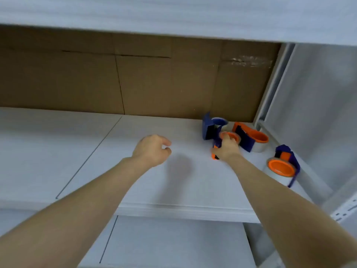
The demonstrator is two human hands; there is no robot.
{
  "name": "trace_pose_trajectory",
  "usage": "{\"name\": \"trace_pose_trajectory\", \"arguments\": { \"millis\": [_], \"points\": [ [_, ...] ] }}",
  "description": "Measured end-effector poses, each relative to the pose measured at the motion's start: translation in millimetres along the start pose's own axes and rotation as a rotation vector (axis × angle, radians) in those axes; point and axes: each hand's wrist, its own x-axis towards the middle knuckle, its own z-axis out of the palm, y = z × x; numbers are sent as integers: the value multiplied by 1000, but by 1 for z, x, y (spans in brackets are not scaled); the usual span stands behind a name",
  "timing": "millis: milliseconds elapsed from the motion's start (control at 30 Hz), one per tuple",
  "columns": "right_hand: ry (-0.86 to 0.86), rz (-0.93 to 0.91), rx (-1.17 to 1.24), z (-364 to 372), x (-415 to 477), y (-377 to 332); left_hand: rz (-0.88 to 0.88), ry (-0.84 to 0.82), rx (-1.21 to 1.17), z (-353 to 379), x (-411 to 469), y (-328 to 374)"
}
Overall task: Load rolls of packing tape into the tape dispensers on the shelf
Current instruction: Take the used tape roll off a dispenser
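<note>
- Head view: the right grip [228, 149] is closed around an orange-and-blue dispenser [230, 135] on the shelf [135, 180], with its fingers curled over the orange hub. The hand hides whether a roll sits on that hub.
- The left grip [152, 149] hovers over the bare shelf, well apart to the left, loosely curled and holding nothing.
- Three more dispensers crowd the right rear corner: a blue dispenser [209, 128] just behind the held one, an orange dispenser [251, 135] just beside it, and a front dispenser [283, 165] nearer the shelf lip. The last two appear to carry clear tape already. No loose roll is in view.
- The step looks like handling one dispenser, either taking it or setting it down. A lift would have to clear the neighbours it nearly touches.
- Room is tight behind at the cardboard back panel [135, 80], to the right at the metal upright [270, 89], and overhead under the upper shelf [173, 16]. It is open to the left and toward the front edge.
</note>
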Motion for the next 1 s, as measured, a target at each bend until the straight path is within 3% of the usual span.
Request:
{"name": "trace_pose_trajectory", "arguments": {
  "millis": [300,467,600,733,867,1000],
  "points": [
    [43,-33,146,3,-16,-2,46,-119,-138,28,23,5],
    [-103,-9,318,7,-57,-17,104,-281,-296,49,29,17],
    [-262,21,549,1,-86,-23,191,-402,-257,66,27,27],
    [-64,-58,329,-26,-85,-2,251,-380,-257,76,30,29],
    [-186,-187,-56,-29,-73,33,244,-333,-245,83,28,31],
    [-137,-351,-258,-18,-63,51,239,-295,-202,89,28,40]
  ]
}}
